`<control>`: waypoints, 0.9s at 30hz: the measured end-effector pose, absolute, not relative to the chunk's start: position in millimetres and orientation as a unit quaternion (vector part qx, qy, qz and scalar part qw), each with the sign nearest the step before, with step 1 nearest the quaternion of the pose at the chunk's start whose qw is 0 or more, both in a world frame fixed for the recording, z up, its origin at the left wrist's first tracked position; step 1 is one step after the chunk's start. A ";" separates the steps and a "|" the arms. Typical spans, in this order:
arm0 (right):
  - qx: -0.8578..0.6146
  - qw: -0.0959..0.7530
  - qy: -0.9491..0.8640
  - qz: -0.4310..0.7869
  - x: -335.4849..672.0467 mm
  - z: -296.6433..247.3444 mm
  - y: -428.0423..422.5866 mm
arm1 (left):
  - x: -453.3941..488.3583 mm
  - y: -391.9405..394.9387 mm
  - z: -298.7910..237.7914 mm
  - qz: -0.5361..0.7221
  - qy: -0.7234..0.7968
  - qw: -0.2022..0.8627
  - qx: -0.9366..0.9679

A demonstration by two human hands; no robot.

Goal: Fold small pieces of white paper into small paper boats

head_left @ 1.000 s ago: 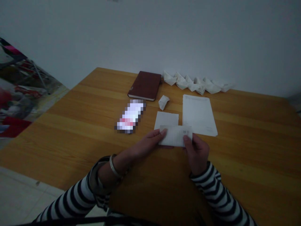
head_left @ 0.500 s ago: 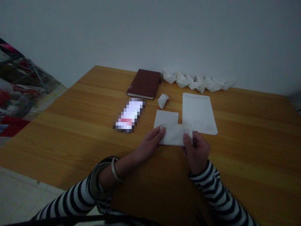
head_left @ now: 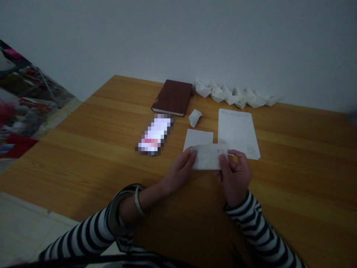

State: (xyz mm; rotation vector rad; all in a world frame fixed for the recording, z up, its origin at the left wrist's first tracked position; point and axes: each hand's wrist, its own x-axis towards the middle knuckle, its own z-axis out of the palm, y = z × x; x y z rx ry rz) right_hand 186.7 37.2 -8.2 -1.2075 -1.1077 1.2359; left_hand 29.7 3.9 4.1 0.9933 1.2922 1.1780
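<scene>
Wooden table under folded paper, long axis left-right, ends pinched by left hand and right hand.

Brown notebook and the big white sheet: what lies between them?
A small folded paper piece, lying alone on the wooden table; the head view shows it.

Both forearms reach in from 6 o'clock. The left hand pinches, fingertips toward 1 o'clock; the right hand, at its 3 o'clock, pinches too, fingers curled.
</scene>
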 end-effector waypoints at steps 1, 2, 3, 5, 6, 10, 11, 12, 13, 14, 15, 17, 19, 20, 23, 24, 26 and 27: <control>-0.506 0.513 -0.463 0.516 186.7 -7.2 37.5 | 30.3 3.5 4.6 0.494 0.556 0.521 0.419; -0.509 0.505 -0.465 0.519 186.7 -6.6 37.8 | 30.8 3.3 4.5 0.496 0.566 0.513 0.413; -0.511 0.498 -0.468 0.522 186.8 -6.4 38.0 | 30.9 3.5 3.6 0.501 0.571 0.511 0.401; -0.514 0.486 -0.468 0.530 187.2 -7.6 38.3 | 30.4 4.6 0.5 0.512 0.565 0.530 0.371; -0.515 0.484 -0.465 0.533 187.5 -8.9 38.5 | 29.8 5.4 -1.3 0.515 0.556 0.546 0.358; -0.510 0.475 -0.452 0.557 188.3 -14.8 39.7 | 27.1 8.3 -6.4 0.515 0.527 0.592 0.327; -0.506 0.471 -0.452 0.564 188.3 -15.6 40.1 | 26.6 8.9 -7.2 0.518 0.526 0.595 0.319; -0.504 0.465 -0.455 0.569 188.4 -16.0 40.6 | 26.1 9.4 -8.1 0.523 0.523 0.596 0.311; -0.501 0.462 -0.456 0.573 188.4 -15.9 41.0 | 25.6 9.9 -9.0 0.529 0.519 0.599 0.303; -0.500 0.457 -0.460 0.574 188.4 -15.6 41.5 | 25.0 10.5 -10.1 0.536 0.512 0.603 0.294; -0.500 0.454 -0.464 0.573 188.4 -15.0 41.9 | 24.4 11.1 -11.2 0.541 0.505 0.609 0.285; -0.502 0.448 -0.475 0.566 188.4 -13.9 42.4 | 23.2 12.4 -12.7 0.549 0.496 0.618 0.267; -0.503 0.444 -0.485 0.561 188.2 -13.4 42.4 | 22.6 13.7 -12.7 0.551 0.486 0.627 0.259; -0.502 0.442 -0.490 0.560 188.1 -13.4 42.2 | 22.8 14.2 -11.9 0.549 0.480 0.632 0.263; -0.498 0.436 -0.505 0.555 187.5 -14.0 40.3 | 25.2 14.9 -7.6 0.531 0.478 0.631 0.302; -0.497 0.434 -0.511 0.550 187.2 -14.2 39.5 | 26.3 14.9 -5.8 0.523 0.487 0.626 0.312; -0.499 0.432 -0.526 0.536 186.6 -14.2 38.1 | 28.0 14.7 -2.5 0.506 0.507 0.622 0.317; -0.501 0.432 -0.534 0.527 186.6 -14.0 37.8 | 27.9 14.8 -1.0 0.497 0.512 0.627 0.313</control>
